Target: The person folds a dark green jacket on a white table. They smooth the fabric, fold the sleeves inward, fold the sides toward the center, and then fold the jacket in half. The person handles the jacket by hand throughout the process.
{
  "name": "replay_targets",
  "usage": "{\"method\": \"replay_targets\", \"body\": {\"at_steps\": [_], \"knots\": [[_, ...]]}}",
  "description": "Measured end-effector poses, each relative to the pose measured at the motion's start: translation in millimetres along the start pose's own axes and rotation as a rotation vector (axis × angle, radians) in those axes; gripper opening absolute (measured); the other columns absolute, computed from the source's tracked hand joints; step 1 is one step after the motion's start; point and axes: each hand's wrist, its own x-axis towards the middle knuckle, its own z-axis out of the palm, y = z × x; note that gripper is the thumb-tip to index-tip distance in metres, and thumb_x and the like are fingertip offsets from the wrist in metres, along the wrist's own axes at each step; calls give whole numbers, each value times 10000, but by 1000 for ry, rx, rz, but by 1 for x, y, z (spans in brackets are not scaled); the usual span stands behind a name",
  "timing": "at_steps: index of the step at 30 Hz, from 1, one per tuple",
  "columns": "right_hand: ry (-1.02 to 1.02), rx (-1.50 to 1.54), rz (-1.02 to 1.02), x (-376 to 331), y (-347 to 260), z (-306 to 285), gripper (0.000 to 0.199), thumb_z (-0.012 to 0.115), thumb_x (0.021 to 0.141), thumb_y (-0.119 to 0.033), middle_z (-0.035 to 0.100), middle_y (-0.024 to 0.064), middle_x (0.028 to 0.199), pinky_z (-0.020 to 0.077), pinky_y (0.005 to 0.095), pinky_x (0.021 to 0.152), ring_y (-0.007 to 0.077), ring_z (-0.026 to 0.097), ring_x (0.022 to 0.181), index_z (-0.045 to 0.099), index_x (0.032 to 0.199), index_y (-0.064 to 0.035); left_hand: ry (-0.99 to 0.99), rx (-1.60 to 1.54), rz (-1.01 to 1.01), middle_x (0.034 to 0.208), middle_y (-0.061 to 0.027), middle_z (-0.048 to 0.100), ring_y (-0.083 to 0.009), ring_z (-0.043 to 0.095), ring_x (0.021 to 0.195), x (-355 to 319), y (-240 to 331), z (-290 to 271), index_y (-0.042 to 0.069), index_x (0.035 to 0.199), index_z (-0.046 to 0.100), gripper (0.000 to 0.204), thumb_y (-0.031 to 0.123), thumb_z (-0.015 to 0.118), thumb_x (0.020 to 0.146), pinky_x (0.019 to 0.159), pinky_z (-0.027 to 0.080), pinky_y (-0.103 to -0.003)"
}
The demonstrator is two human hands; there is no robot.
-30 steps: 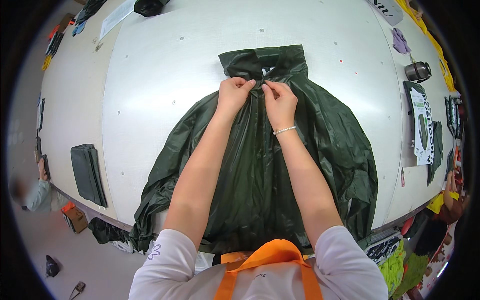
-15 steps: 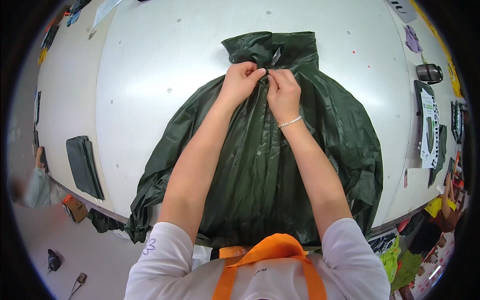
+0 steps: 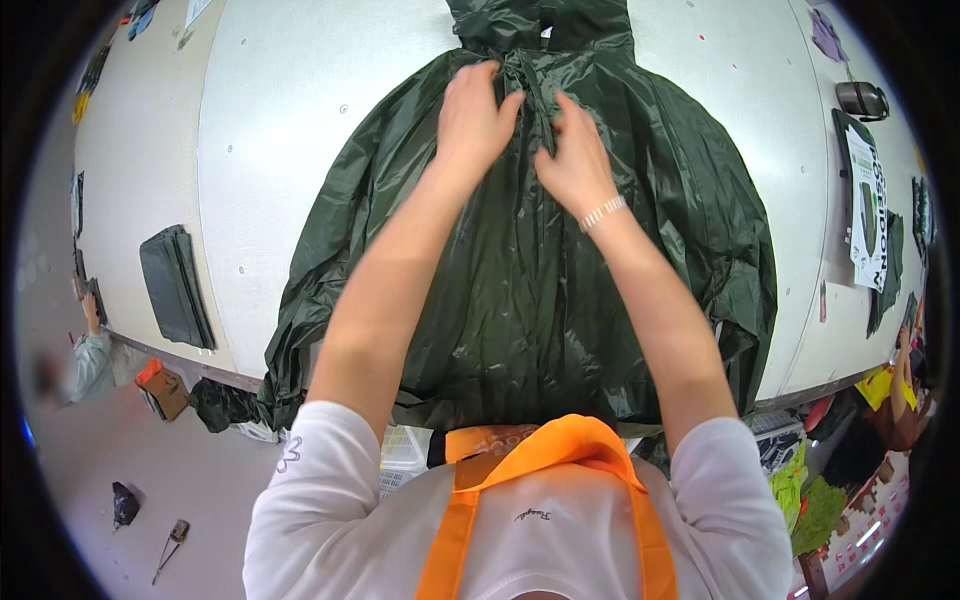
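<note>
A dark green, shiny raincoat (image 3: 500,330) lies spread front up before me, its hood (image 3: 590,28) at the far edge of the view and its sleeves out to both sides. Just below the neck, my left hand (image 3: 475,115) rests at the left of the front opening, thumb and fingers apart. My right hand (image 3: 580,160) is slightly blurred on the other side of the front placket (image 3: 535,95), its thumb and forefinger spread. Neither hand grips the fabric.
Folded dark green garments (image 3: 178,285) lie at the table's left. On the right are a printed packaging sheet (image 3: 866,205), a dark metal flask (image 3: 862,101) and a purple cloth (image 3: 827,38). Other people work at both far sides. A cardboard box (image 3: 163,390) stands on the floor.
Both hands have let go of the placket at the neck and come apart, the right one lower down the front. My view has shifted, so the raincoat sits higher in it.
</note>
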Motion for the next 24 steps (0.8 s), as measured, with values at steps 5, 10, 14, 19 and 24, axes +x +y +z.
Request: {"method": "replay_targets", "body": {"at_steps": [5, 10, 14, 19, 24], "knots": [[-44, 324, 419, -82, -4, -24, 229, 707, 782, -109, 622, 107, 726, 498, 281, 584, 166, 595, 575, 598, 930, 27, -553, 284, -341, 608, -110, 624, -327, 631, 603, -75, 52, -49, 56, 662, 626, 402, 435, 693, 775, 575, 493, -428], [10, 438, 290, -94, -9, -11, 141, 687, 797, -69, 650, 132, 780, 505, 294, 599, 212, 649, 643, 672, 894, 32, -617, 244, -161, 659, -144, 624, -259, 626, 625, -80, 44, -30, 37, 677, 592, 348, 321, 606, 878, 574, 473, -358], [-38, 253, 197, -94, -7, -6, 139, 652, 830, -28, 658, 98, 818, 499, 249, 604, 122, 644, 687, 659, 931, 66, -800, -570, -599, 603, 34, 512, -46, 450, 560, -77, 38, -47, 67, 707, 520, 296, 249, 551, 938, 506, 363, -209], [-57, 504, 334, -90, -20, -8, 145, 660, 833, -43, 653, 72, 759, 488, 226, 608, 102, 609, 648, 635, 922, 69, -681, -784, -617, 643, 4, 522, -70, 472, 566, -88, 29, -36, 47, 741, 507, 266, 214, 507, 947, 544, 388, -221], [-69, 562, 391, -91, -10, 4, 141, 684, 801, -72, 608, 64, 659, 455, 236, 555, 92, 543, 571, 608, 797, 47, -534, -665, -544, 644, -26, 525, -101, 492, 561, -100, 42, -43, 30, 836, 487, 143, 141, 474, 925, 552, 419, -241]]}}
